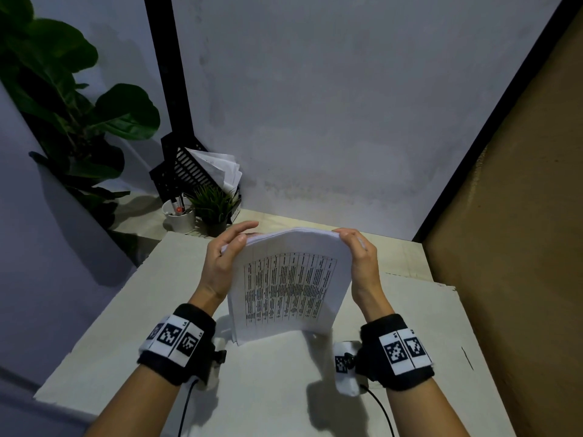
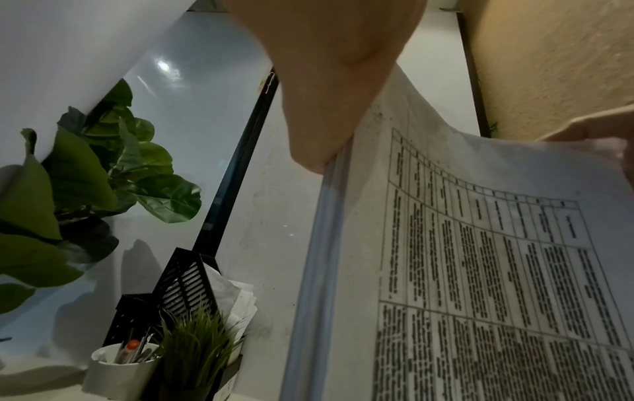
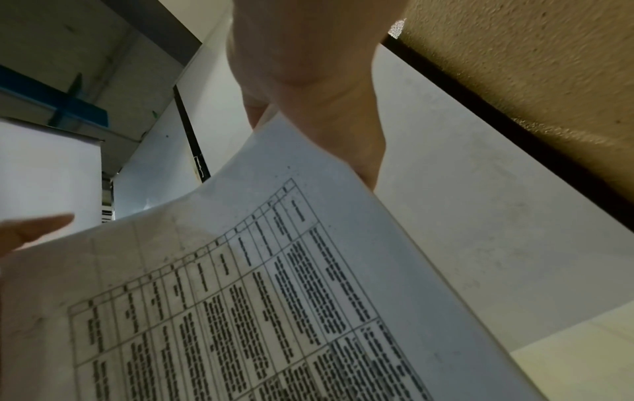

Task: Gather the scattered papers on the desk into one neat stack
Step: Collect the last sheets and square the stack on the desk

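Observation:
A stack of white papers [image 1: 288, 288] stands upright on its lower edge on the pale desk [image 1: 126, 310], a printed table on the sheet facing me. My left hand [image 1: 232, 247] grips its upper left edge, thumb in front and fingers stretched behind the top. My right hand [image 1: 355, 247] grips the upper right edge the same way. The stack bows slightly at the top. In the left wrist view the papers [image 2: 480, 271] show a thick, aligned side edge below my left hand [image 2: 319, 108]. In the right wrist view my right hand [image 3: 326, 108] holds the papers [image 3: 274, 298] at the upper corner.
At the desk's back left stand a white cup of pens [image 1: 179, 216], a small potted grass plant [image 1: 213, 209] and a black mesh file holder [image 1: 189, 171] with more papers in it. A large leafy plant [image 1: 72, 115] is at far left. A tan wall [image 1: 520, 247] borders the right.

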The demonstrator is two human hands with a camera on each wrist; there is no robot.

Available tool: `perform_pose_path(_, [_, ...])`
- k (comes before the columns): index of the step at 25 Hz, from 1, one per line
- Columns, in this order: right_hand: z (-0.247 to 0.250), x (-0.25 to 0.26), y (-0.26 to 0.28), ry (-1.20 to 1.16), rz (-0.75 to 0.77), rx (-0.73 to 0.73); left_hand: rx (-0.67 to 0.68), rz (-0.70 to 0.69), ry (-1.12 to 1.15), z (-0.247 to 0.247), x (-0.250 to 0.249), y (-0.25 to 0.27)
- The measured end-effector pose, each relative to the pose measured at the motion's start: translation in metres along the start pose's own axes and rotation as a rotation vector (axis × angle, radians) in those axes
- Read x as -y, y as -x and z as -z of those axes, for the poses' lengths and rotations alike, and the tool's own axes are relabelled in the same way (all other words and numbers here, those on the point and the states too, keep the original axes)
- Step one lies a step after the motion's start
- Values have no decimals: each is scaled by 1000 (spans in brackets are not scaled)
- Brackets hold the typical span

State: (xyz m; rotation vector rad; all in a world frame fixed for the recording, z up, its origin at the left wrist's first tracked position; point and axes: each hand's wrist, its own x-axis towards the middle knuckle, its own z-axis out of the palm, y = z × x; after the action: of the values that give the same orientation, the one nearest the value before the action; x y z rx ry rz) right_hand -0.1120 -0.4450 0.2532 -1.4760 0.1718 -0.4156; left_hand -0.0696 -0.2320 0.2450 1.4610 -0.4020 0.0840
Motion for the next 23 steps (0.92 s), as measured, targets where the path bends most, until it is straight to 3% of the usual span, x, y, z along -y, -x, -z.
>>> perform_pose_path(3, [8, -1, -2, 14, -14, 73, -18, -11, -3, 0, -3, 0])
perform_pose_path(6, [21, -19, 3, 14, -100, 212, 80, 28, -11, 9, 5, 4])
perform_pose_path(8, [18, -28, 7, 100, -153, 221, 64, 158, -51, 7, 13, 9])
perform_pose_path(10, [11, -26, 10, 149, -146, 162, -54, 291, -26, 5, 10, 11])
perform_pose_path(12, [9, -16, 10, 111, -83, 135, -122, 245, -5, 6, -2, 6])
perform_pose_path(16, [15, -3, 9, 29, -9, 200, 141, 20, -46, 19, -21, 4])
perform_pose_path(21, [11, 0, 15, 132, -26, 193, 109, 84, -146, 18, -7, 7])
perform_pose_path(23, [9, 15, 12, 314, 23, 147, 83, 83, -179, 18, -3, 6])
